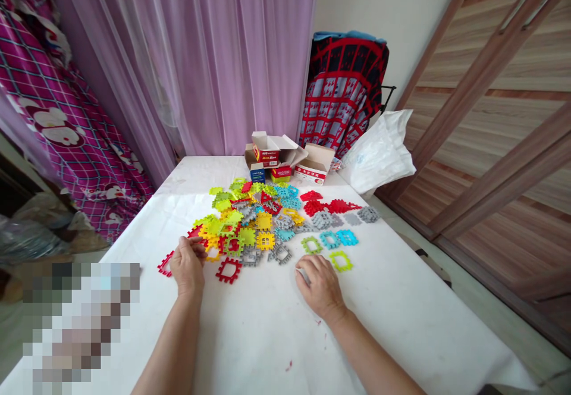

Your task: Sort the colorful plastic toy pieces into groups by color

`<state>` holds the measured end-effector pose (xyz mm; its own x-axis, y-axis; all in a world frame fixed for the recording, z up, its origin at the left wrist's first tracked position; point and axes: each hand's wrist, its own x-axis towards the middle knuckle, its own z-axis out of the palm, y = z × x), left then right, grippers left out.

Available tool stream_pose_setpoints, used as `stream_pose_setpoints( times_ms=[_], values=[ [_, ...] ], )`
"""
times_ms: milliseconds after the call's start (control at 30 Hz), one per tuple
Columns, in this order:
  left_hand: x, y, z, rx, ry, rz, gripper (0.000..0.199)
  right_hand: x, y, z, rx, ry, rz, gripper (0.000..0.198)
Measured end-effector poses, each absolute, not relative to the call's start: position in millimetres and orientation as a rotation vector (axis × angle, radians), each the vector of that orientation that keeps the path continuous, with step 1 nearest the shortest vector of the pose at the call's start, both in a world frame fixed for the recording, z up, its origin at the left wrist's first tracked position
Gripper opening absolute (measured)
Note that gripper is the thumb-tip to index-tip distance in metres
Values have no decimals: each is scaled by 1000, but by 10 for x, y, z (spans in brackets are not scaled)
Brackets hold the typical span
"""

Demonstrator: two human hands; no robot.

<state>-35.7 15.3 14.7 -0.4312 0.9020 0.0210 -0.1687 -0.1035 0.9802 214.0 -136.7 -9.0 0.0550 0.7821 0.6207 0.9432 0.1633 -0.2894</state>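
Note:
A heap of flat square plastic building tiles [247, 237] with notched edges lies in front of me, in red, yellow, green, blue and grey. At its near left edge, my left hand [187, 261] is open with loosely bent fingers, beside a red frame tile [165, 263] and close to yellow ones. I see nothing held in it; its palm side is partly hidden. My right hand [319, 285] rests on the table, open, with thumb and curved fingers apart. Nearest to it are a green frame tile [311, 238] and a lime frame tile [331, 260]. A red frame tile [239, 262] lies between the hands.
Small opened cardboard boxes [312, 175] stand at the back of the white-covered table [250, 335]. A white plastic bag [379, 151] is at the back right corner. Purple curtains [223, 56] hang behind, and wooden cabinet doors [495, 133] stand to the right.

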Motion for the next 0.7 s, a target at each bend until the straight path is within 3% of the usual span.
stream_pose_setpoints(
  times_ms=[267, 500, 700],
  values=[
    [-342, 153, 136, 885, 1323, 1641, 42, 1924, -928, -100, -1625, -1727, -214, 16],
    [-334, 151, 159, 869, 1353, 1626, 43, 1785, -606, -63, -1740, -1845, -189, 44],
    [-308, 137, 166, 887, 1367, 1604, 44, 1756, -586, -45, -1783, -1872, -135, 37]
  ],
)
